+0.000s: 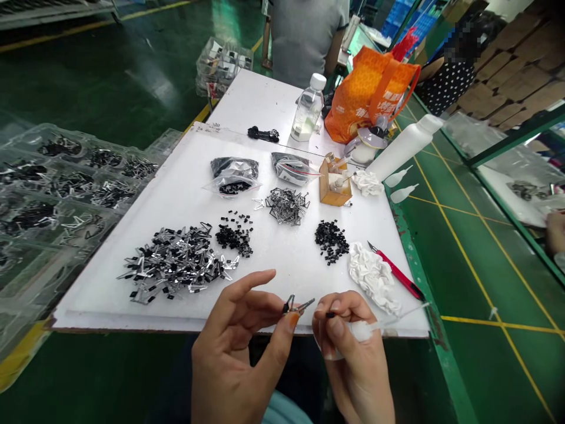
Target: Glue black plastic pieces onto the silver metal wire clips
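Observation:
Near the table's front edge, my left hand (247,347) pinches a V-shaped metal clip (303,306) between thumb and fingers; one end of it is black. Just to the right, my right hand (359,359) grips a small black piece (330,315) between thumb and forefinger. The same hand also has a white squeeze bottle (362,331) in its palm, its thin clear nozzle pointing right. The clip and the black piece are apart. Beyond my hands lie a pile of black-ended clips (176,262), plain metal clips (288,206) and two heaps of black pieces (331,241) (235,237).
A red utility knife (399,274) and crumpled white cloth (371,277) lie at right. Behind stand a small wooden box (327,191), large white bottle (406,147), clear bottle (308,109) and orange bag (366,94). Compartment trays (88,171) sit at left. Other people sit beyond.

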A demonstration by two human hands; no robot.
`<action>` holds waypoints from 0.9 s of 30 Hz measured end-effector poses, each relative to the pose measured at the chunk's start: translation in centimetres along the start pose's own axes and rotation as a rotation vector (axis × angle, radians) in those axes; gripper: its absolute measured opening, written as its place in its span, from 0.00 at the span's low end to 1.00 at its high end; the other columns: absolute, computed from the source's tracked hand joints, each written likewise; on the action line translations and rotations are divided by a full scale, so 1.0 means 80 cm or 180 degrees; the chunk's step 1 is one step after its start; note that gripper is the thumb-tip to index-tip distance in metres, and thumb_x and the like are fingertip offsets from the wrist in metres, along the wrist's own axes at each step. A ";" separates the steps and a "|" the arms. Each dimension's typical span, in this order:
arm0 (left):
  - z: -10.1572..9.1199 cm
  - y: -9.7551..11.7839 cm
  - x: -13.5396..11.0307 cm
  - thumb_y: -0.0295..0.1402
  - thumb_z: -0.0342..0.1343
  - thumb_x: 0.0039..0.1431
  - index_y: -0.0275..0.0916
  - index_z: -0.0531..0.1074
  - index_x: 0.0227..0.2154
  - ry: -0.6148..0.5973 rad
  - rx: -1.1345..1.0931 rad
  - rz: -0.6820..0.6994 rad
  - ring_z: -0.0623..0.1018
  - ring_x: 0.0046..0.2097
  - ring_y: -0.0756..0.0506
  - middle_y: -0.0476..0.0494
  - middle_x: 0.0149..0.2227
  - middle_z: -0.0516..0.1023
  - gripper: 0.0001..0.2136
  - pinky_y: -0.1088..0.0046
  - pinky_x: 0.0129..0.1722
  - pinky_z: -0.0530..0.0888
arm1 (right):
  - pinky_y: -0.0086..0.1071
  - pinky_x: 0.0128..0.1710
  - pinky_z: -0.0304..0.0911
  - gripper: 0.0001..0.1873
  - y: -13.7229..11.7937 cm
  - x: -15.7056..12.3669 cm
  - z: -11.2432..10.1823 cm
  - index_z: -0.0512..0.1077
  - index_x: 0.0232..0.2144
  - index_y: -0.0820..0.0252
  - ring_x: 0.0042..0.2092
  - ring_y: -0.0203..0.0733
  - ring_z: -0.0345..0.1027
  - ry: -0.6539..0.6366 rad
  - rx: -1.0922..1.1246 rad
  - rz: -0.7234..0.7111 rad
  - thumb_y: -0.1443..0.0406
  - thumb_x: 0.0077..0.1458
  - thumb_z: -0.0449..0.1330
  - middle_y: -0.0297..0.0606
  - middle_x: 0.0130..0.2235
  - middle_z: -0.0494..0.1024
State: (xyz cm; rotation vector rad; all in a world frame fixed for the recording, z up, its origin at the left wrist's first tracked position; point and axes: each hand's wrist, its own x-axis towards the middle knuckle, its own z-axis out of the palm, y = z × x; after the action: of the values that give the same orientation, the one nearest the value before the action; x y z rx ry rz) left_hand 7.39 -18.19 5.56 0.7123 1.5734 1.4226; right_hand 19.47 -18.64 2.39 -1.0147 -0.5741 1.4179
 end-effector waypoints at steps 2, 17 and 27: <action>0.003 0.003 -0.003 0.32 0.67 0.52 0.50 0.80 0.42 -0.0017 -0.0038 -0.0053 0.84 0.32 0.51 0.58 0.30 0.80 0.13 0.79 0.38 0.84 | 0.22 0.21 0.62 0.10 -0.001 -0.002 0.005 0.79 0.30 0.52 0.23 0.28 0.66 0.0201 -0.0001 0.0069 0.62 0.50 0.77 0.30 0.30 0.82; 0.002 -0.003 -0.009 0.30 0.68 0.52 0.49 0.80 0.40 -0.0008 0.0015 0.0016 0.84 0.29 0.51 0.58 0.28 0.81 0.12 0.80 0.35 0.83 | 0.25 0.24 0.70 0.04 0.027 -0.003 0.002 0.81 0.31 0.52 0.25 0.30 0.71 -0.0059 -0.0260 -0.0516 0.64 0.55 0.73 0.35 0.37 0.82; 0.001 -0.008 -0.012 0.28 0.68 0.51 0.50 0.81 0.39 -0.0014 -0.0081 0.0153 0.84 0.30 0.51 0.58 0.28 0.82 0.13 0.79 0.34 0.83 | 0.25 0.21 0.70 0.04 0.022 -0.001 0.000 0.82 0.31 0.53 0.23 0.32 0.71 -0.0106 -0.0380 -0.0519 0.65 0.54 0.74 0.37 0.35 0.84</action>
State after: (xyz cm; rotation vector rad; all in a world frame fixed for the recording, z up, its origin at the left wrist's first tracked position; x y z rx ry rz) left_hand 8.02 -19.08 5.15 0.7421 1.5416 1.4725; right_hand 18.53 -18.95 0.90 -1.0159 -0.7564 1.2704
